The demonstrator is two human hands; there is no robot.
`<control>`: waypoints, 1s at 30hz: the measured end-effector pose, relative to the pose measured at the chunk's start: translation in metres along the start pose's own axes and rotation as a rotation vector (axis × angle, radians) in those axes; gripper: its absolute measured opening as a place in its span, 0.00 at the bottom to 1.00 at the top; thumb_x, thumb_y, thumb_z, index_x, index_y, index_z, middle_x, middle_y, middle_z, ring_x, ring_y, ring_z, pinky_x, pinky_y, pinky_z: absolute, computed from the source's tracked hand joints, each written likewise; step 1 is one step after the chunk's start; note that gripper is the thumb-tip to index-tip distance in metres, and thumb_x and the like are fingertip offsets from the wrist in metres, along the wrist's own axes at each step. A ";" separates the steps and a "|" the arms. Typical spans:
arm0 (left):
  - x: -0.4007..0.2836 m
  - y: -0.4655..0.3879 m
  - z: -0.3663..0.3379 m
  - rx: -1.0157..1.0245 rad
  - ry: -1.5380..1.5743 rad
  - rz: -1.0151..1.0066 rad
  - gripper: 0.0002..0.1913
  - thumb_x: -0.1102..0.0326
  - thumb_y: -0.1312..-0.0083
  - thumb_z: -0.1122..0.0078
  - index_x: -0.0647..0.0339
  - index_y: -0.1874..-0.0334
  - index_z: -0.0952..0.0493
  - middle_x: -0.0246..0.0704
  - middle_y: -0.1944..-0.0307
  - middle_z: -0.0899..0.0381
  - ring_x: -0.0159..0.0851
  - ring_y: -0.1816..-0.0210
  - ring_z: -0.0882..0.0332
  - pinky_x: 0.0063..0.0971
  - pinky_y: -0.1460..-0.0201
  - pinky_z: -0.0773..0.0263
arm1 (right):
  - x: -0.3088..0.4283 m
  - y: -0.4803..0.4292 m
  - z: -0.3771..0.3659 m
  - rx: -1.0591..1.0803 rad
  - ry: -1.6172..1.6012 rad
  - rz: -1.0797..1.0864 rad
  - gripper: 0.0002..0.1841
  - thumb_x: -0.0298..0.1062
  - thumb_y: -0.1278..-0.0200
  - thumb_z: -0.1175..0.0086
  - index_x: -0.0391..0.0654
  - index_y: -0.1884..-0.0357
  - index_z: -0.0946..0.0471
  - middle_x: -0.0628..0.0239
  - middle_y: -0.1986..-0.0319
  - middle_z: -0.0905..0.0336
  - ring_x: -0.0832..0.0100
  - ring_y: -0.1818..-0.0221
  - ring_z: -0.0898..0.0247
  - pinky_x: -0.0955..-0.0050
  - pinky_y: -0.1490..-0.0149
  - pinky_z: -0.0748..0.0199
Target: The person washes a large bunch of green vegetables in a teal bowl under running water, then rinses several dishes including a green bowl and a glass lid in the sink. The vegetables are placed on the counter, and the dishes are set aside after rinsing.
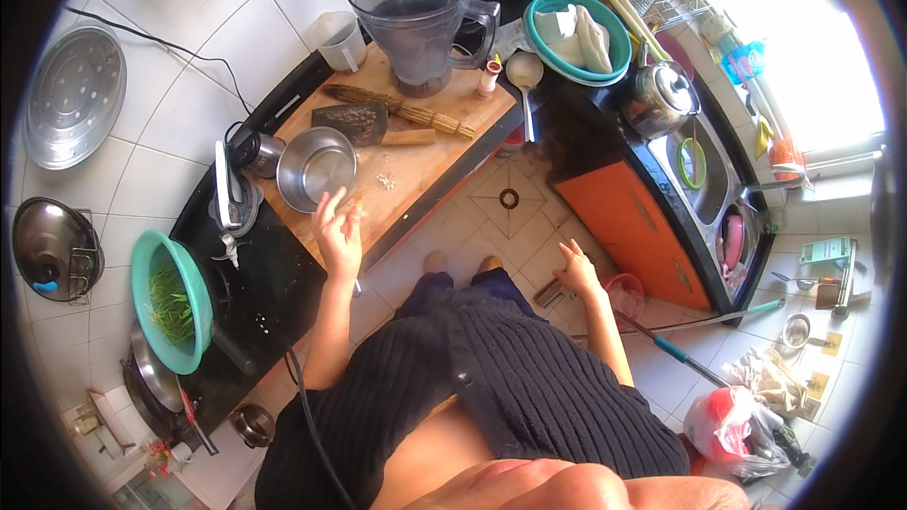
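My left hand (339, 239) is raised by the near edge of a wooden cutting board (453, 95), fingers apart and holding nothing. Just beyond its fingertips sits a stainless steel bowl (317, 171); whether they touch its rim I cannot tell. Small pale crumbs (385, 181) lie on the board beside it. Farther back on the board are a cleaver (351, 123) with a wooden handle and a bundled straw brush (397, 108). Over the tiled floor, away from any object, my right hand (577, 270) hangs with spread, partly bent fingers and nothing in them.
A large blender jug (414, 35) stands at the board's back. Leftward are a motorised chopper lid (228, 188) and a green basin (145, 262) of cut greens (170, 308). A kettle (659, 99) sits by the sink (698, 170) at right. A pole (669, 347) slants low on the right.
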State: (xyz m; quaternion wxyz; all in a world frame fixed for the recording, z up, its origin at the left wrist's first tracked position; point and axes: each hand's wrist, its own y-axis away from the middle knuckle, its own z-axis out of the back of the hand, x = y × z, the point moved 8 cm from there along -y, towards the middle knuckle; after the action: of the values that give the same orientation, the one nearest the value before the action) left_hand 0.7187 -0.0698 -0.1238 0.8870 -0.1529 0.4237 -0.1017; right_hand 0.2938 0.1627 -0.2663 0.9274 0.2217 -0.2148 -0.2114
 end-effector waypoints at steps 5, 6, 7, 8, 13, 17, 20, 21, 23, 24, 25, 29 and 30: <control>-0.033 -0.001 -0.047 0.128 0.190 0.104 0.17 0.64 0.33 0.45 0.63 0.79 0.17 0.35 0.50 0.20 0.47 0.42 0.29 0.37 0.37 0.39 | -0.002 -0.022 0.033 -0.028 -0.016 0.077 0.39 0.34 0.50 0.37 0.46 0.33 0.38 0.48 0.31 0.49 0.51 0.35 0.41 0.63 0.34 0.37; -0.039 0.000 -0.064 0.185 0.318 0.159 0.16 0.65 0.33 0.46 0.63 0.78 0.17 0.36 0.49 0.20 0.46 0.42 0.30 0.37 0.37 0.39 | -0.006 -0.024 0.039 -0.042 -0.032 0.072 0.38 0.34 0.50 0.37 0.46 0.33 0.38 0.48 0.31 0.50 0.51 0.34 0.42 0.63 0.34 0.37; -0.045 0.000 -0.080 0.203 0.301 0.196 0.16 0.65 0.33 0.47 0.64 0.78 0.17 0.37 0.49 0.21 0.46 0.41 0.30 0.37 0.37 0.39 | -0.012 -0.025 0.045 -0.048 -0.061 0.076 0.36 0.35 0.49 0.40 0.48 0.34 0.36 0.50 0.31 0.50 0.51 0.37 0.38 0.59 0.37 0.34; -0.056 -0.001 -0.095 0.213 0.318 0.183 0.16 0.66 0.32 0.47 0.64 0.77 0.17 0.37 0.48 0.21 0.45 0.41 0.30 0.36 0.36 0.39 | -0.022 -0.025 0.047 -0.022 -0.056 0.042 0.36 0.35 0.49 0.39 0.48 0.34 0.36 0.50 0.31 0.50 0.50 0.38 0.37 0.59 0.37 0.33; -0.152 0.000 -0.185 0.272 0.252 -0.152 0.21 0.85 0.49 0.52 0.60 0.56 0.17 0.45 0.38 0.31 0.48 0.36 0.35 0.37 0.32 0.41 | -0.117 -0.010 0.064 -0.070 -0.152 -0.066 0.37 0.33 0.49 0.38 0.46 0.34 0.37 0.47 0.31 0.49 0.49 0.36 0.39 0.61 0.36 0.35; -0.241 0.018 -0.304 0.563 0.225 -0.272 0.27 0.85 0.54 0.50 0.56 0.50 0.20 0.47 0.38 0.32 0.48 0.36 0.35 0.37 0.32 0.41 | -0.224 0.018 0.085 -0.214 -0.194 -0.179 0.36 0.33 0.49 0.38 0.45 0.35 0.36 0.47 0.32 0.48 0.49 0.37 0.39 0.61 0.36 0.35; -0.305 0.048 -0.386 0.826 0.252 -0.298 0.24 0.79 0.52 0.42 0.50 0.51 0.19 0.43 0.38 0.30 0.50 0.37 0.34 0.39 0.32 0.40 | -0.294 0.046 0.090 -0.281 -0.254 -0.264 0.35 0.33 0.49 0.38 0.45 0.36 0.35 0.47 0.33 0.46 0.49 0.36 0.40 0.62 0.35 0.37; -0.326 0.055 -0.403 0.841 0.218 -0.370 0.23 0.78 0.51 0.41 0.50 0.51 0.19 0.43 0.39 0.30 0.50 0.37 0.34 0.39 0.33 0.40 | -0.312 0.053 0.094 -0.330 -0.281 -0.276 0.34 0.32 0.49 0.38 0.45 0.37 0.34 0.49 0.33 0.44 0.50 0.35 0.40 0.62 0.35 0.37; -0.361 0.067 -0.434 0.886 0.176 -0.449 0.20 0.76 0.49 0.40 0.51 0.52 0.19 0.42 0.40 0.29 0.49 0.37 0.34 0.40 0.33 0.41 | -0.346 0.060 0.097 -0.344 -0.374 -0.289 0.31 0.33 0.46 0.40 0.43 0.38 0.33 0.49 0.35 0.41 0.52 0.34 0.42 0.59 0.33 0.39; -0.374 0.074 -0.447 0.925 0.135 -0.477 0.19 0.75 0.49 0.40 0.52 0.52 0.19 0.42 0.40 0.29 0.49 0.38 0.34 0.40 0.33 0.41 | -0.360 0.058 0.101 -0.350 -0.448 -0.275 0.29 0.32 0.46 0.40 0.42 0.39 0.32 0.50 0.37 0.38 0.53 0.35 0.40 0.60 0.33 0.39; -0.385 0.080 -0.458 0.951 0.100 -0.508 0.18 0.74 0.48 0.40 0.52 0.53 0.19 0.41 0.40 0.28 0.48 0.38 0.34 0.41 0.33 0.42 | -0.374 0.053 0.107 -0.358 -0.526 -0.267 0.28 0.32 0.45 0.40 0.42 0.40 0.30 0.51 0.39 0.35 0.54 0.36 0.39 0.60 0.34 0.38; -0.405 0.097 -0.494 1.113 0.002 -0.561 0.15 0.71 0.45 0.40 0.53 0.54 0.19 0.40 0.42 0.27 0.47 0.38 0.34 0.41 0.32 0.43 | -0.409 0.012 0.142 -0.393 -0.776 -0.259 0.31 0.30 0.53 0.33 0.42 0.42 0.28 0.52 0.44 0.28 0.58 0.41 0.32 0.63 0.37 0.33; -0.405 0.100 -0.502 1.164 -0.043 -0.562 0.14 0.71 0.43 0.40 0.53 0.54 0.19 0.39 0.43 0.26 0.46 0.38 0.33 0.40 0.33 0.42 | -0.409 0.001 0.161 -0.448 -0.750 -0.195 0.32 0.31 0.55 0.31 0.41 0.43 0.27 0.55 0.47 0.24 0.61 0.44 0.29 0.65 0.40 0.31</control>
State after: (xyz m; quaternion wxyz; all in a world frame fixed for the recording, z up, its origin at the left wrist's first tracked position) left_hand 0.0795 0.0563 -0.1664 0.7728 0.2459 0.2251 -0.5400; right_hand -0.1199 0.3118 -0.2604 0.7862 -0.0575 -0.4635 -0.4048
